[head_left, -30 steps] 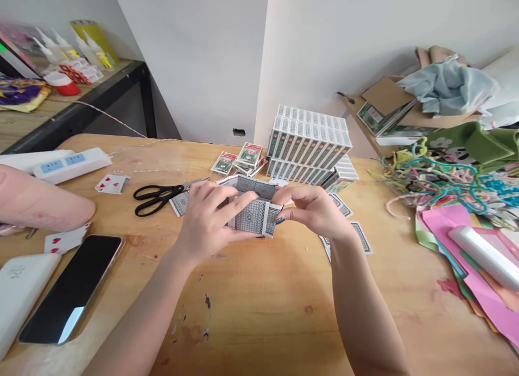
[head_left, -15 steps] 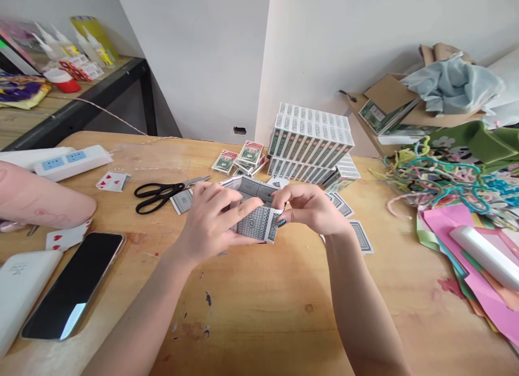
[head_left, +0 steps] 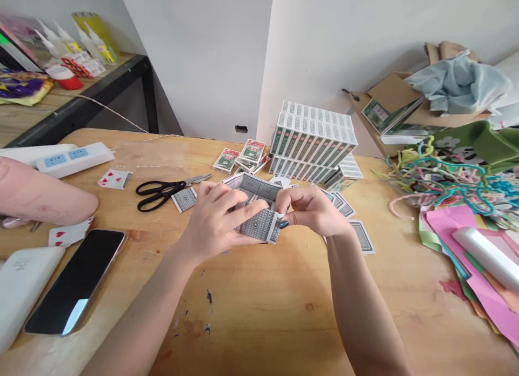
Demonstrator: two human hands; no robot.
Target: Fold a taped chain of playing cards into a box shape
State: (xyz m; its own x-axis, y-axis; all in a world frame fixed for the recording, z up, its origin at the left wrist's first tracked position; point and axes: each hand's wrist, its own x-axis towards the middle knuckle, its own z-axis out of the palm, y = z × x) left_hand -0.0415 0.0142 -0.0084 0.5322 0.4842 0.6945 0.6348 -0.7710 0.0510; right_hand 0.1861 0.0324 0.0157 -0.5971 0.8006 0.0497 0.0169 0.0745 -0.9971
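Observation:
An open box-like form made of patterned playing cards (head_left: 256,225) is held above the middle of the wooden table. My left hand (head_left: 221,214) wraps round its left side, fingers over the top edge and thumb underneath. At its right corner my right hand (head_left: 306,209) pinches the card edge between thumb and fingers. Black-handled scissors (head_left: 162,192) and a loose card (head_left: 185,199) lie left of my left hand. More loose cards (head_left: 362,237) lie beside my right wrist. Behind the hands are small card packs (head_left: 251,152) and a tall stack of card boxes (head_left: 314,133).
On the left are a phone (head_left: 77,281), a white power bank (head_left: 26,289), a pink cylinder (head_left: 48,195) and a power strip (head_left: 77,159). Pipe cleaners (head_left: 450,181) and coloured sheets (head_left: 454,227) cover the right side. A cardboard box (head_left: 391,95) stands behind them.
The view has shifted slightly. My right fingers have moved a little at the card form's right corner, and its inside shows slightly more. Both hands keep hold.

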